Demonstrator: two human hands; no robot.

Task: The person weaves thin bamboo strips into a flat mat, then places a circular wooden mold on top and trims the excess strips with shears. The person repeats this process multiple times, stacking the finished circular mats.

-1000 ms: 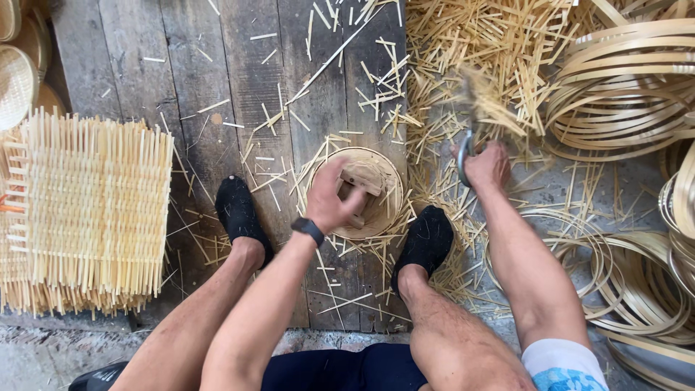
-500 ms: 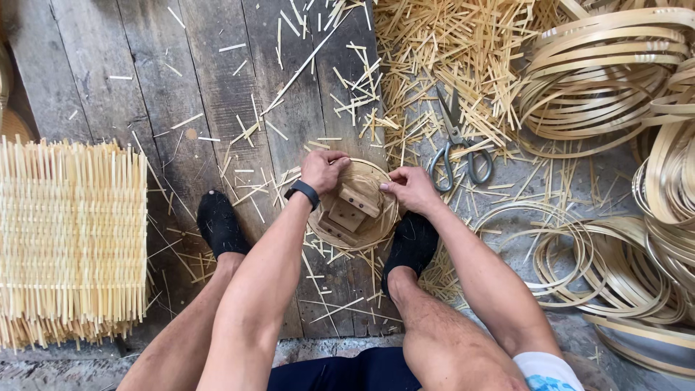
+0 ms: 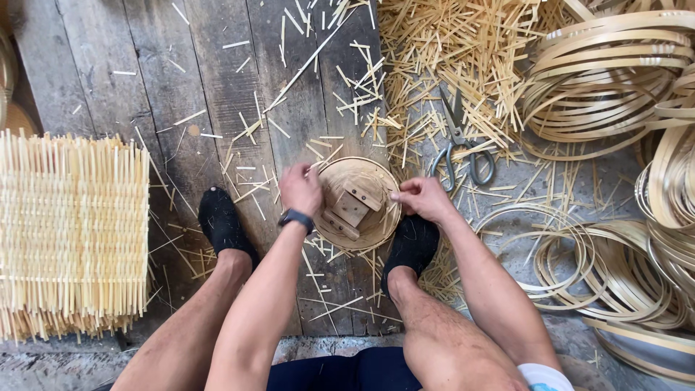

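Head view: a small round woven bamboo basket [image 3: 357, 203] with wooden blocks inside sits on the grey plank floor [image 3: 181, 80], between the person's black-socked feet. The left hand [image 3: 300, 188] pinches its near-left rim and the right hand [image 3: 423, 198] pinches its right rim. Its rim looks trimmed; grey-handled scissors [image 3: 463, 152] lie just right of the basket, a flat woven bamboo mat [image 3: 69, 232] far left, bamboo hoops [image 3: 601, 80] far right.

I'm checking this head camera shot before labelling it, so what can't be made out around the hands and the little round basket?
1. Left hand: fingertips hidden behind its own back, so its grip on the round basket rim is unclear.
2. Right hand: what its pinched fingers hold is too small to tell.
3. Woven mat: cut off by the left edge.
4. Bamboo hoops: cut off by the right edge.
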